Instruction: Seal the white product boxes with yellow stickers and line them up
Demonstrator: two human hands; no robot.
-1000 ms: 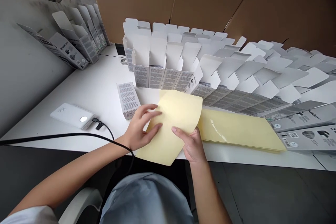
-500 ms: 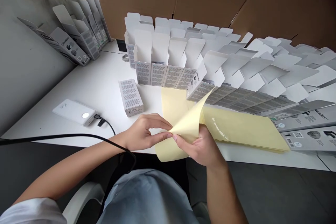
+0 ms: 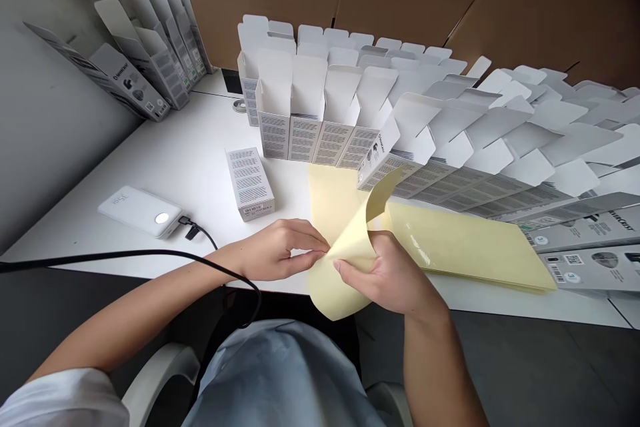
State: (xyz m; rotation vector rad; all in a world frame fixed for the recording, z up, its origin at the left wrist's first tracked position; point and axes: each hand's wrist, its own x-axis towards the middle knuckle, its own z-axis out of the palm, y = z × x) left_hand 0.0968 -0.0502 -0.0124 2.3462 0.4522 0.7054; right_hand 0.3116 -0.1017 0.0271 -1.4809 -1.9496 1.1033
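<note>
A pale yellow paper sheet (image 3: 345, 283) is curled up between my two hands at the table's front edge. My left hand (image 3: 285, 250) has its thumb and fingertips pinched together at the sheet's left side; whatever lies between the tips is too small to make out. My right hand (image 3: 383, 273) grips the curled part, its thumb on top and the other fingers partly hidden behind the paper. More yellow sheets (image 3: 470, 247) lie stacked to the right, with a glossy streak on top. Left of the sheets, a closed small printed box (image 3: 250, 183) lies on the table.
Rows of open-topped printed boxes (image 3: 340, 127) stand behind the sheets, flaps up. Further open boxes (image 3: 155, 67) lean by the left wall. A white power bank (image 3: 140, 210) lies at left, its black cable (image 3: 125, 255) crossing over my left forearm. Brown cardboard (image 3: 390, 0) closes off the back.
My right hand has shifted slightly right and turned, curling the sheet over more. The sheet's upper corner has folded down. My left hand stays pinched in nearly the same place.
</note>
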